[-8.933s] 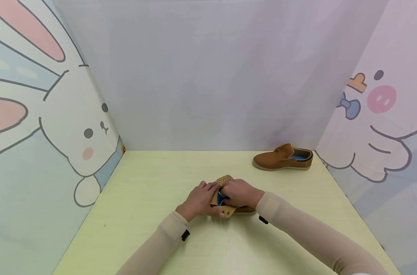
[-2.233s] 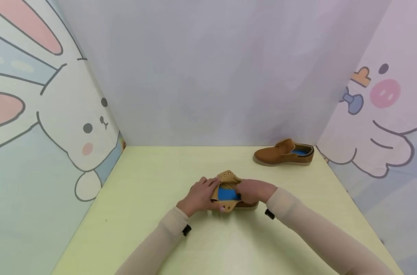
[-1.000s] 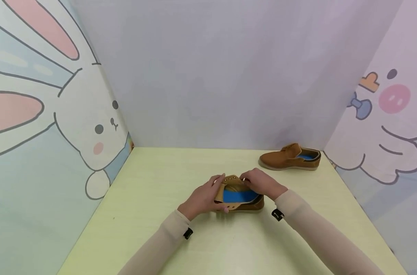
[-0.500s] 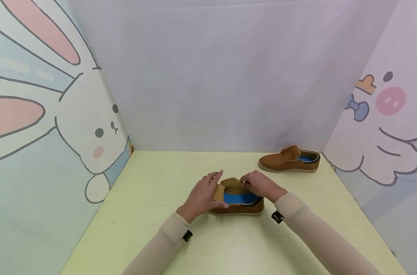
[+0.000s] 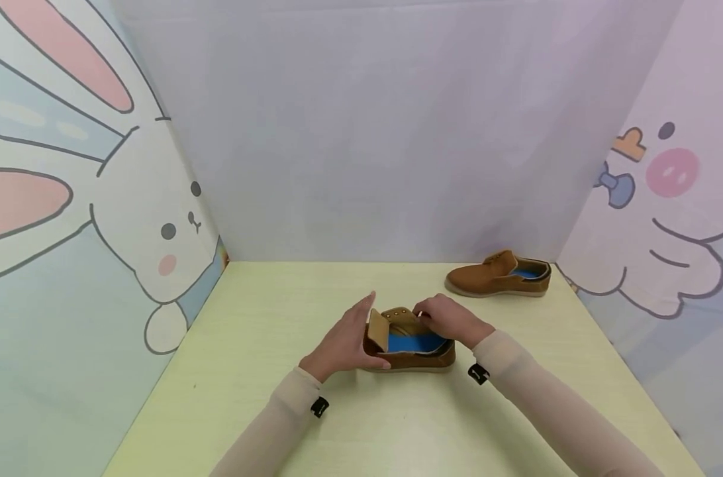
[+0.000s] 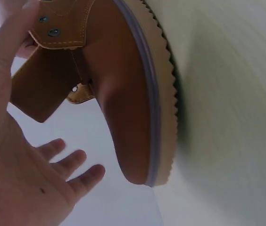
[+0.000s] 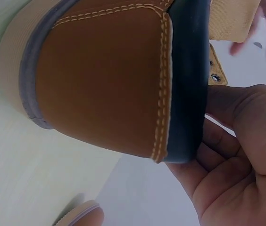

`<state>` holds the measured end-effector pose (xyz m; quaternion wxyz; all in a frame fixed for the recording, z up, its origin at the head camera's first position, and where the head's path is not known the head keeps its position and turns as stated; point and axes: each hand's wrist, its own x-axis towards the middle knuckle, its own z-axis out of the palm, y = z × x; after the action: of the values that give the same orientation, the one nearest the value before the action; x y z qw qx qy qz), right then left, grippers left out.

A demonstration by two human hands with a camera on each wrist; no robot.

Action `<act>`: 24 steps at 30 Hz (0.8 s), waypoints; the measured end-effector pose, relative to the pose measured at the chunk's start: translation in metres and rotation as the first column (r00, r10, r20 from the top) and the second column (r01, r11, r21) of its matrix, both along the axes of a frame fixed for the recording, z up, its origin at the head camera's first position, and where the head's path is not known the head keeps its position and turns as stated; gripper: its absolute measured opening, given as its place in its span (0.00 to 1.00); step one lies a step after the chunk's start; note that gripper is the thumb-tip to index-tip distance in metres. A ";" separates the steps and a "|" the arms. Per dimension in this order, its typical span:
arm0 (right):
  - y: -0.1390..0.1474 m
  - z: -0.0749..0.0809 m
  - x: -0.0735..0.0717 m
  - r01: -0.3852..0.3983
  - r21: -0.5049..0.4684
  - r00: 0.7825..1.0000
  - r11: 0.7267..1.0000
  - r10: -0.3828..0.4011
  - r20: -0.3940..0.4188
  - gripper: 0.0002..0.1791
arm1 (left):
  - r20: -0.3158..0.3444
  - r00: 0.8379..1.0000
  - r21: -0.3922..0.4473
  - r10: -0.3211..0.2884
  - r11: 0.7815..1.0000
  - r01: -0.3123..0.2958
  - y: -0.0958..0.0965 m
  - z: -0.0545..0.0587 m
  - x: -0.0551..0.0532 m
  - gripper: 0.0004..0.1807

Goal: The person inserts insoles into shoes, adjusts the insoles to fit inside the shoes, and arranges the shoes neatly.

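Note:
A brown lace-up shoe (image 5: pixel 418 361) without laces stands sole-down on the table, its toe pointing left. Its blue insole (image 5: pixel 412 342) shows in the opening, and the tan tongue (image 5: pixel 378 331) stands raised. My left hand (image 5: pixel 343 341) spreads around the toe end, thumb along the near side; in the left wrist view its straight fingers are apart from the leather (image 6: pixel 123 94). My right hand (image 5: pixel 451 319) pinches the far edge of the collar, thumb inside and fingers outside. The dark heel lining (image 7: pixel 187 84) is beside that thumb in the right wrist view.
A matching brown shoe (image 5: pixel 492 278) stands at the back right of the pale yellow table (image 5: pixel 266 424), toe to the left. A grey back wall (image 5: pixel 361 132) and side panels with cartoon animals enclose the table.
My right hand, deep in the shoe at first, has come out to the far collar. My left hand has loosened off the eyelet flaps; the near flap has folded down, and the tongue stands exposed.

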<state>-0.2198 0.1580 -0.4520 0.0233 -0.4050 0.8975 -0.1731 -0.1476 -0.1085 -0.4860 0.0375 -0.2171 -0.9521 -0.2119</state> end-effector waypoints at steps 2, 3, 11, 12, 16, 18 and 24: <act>-0.001 -0.001 -0.001 -0.004 -0.010 1.000 1.000 0.004 0.000 0.08 | 0.044 0.998 0.005 0.047 0.999 -0.047 -0.004 -0.004 0.002 0.75; -0.001 -0.002 -0.001 -0.002 -0.010 1.000 1.000 0.002 0.005 0.08 | 0.050 0.996 0.006 0.067 0.998 -0.067 -0.006 -0.004 0.003 0.72; 0.001 0.001 0.002 0.044 0.007 0.999 0.999 -0.044 0.013 0.08 | 0.048 0.997 -0.086 -0.064 0.994 0.068 -0.004 0.003 0.008 0.38; 0.001 0.002 0.003 0.055 0.004 0.998 0.999 -0.055 0.012 0.08 | 0.047 0.994 -0.100 -0.096 0.990 0.100 -0.003 0.004 0.009 0.36; -0.004 0.010 0.009 0.121 -0.039 0.993 0.992 -0.120 0.015 0.08 | 0.009 0.983 -0.125 -0.182 0.975 0.181 0.003 0.008 0.010 0.32; -0.008 0.014 0.013 0.159 -0.066 0.987 0.985 -0.158 0.025 0.13 | -0.022 0.979 -0.125 -0.201 0.972 0.196 0.005 0.009 0.011 0.30; -0.020 0.019 0.025 0.257 -0.043 0.963 0.965 -0.252 0.099 0.30 | -0.077 0.977 -0.125 -0.199 0.974 0.188 0.013 0.008 0.009 0.28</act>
<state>-0.1948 0.1380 -0.4326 0.0315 -0.2782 0.9349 -0.2180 -0.1389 -0.0954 -0.4778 0.0464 -0.3200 -0.9346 -0.1484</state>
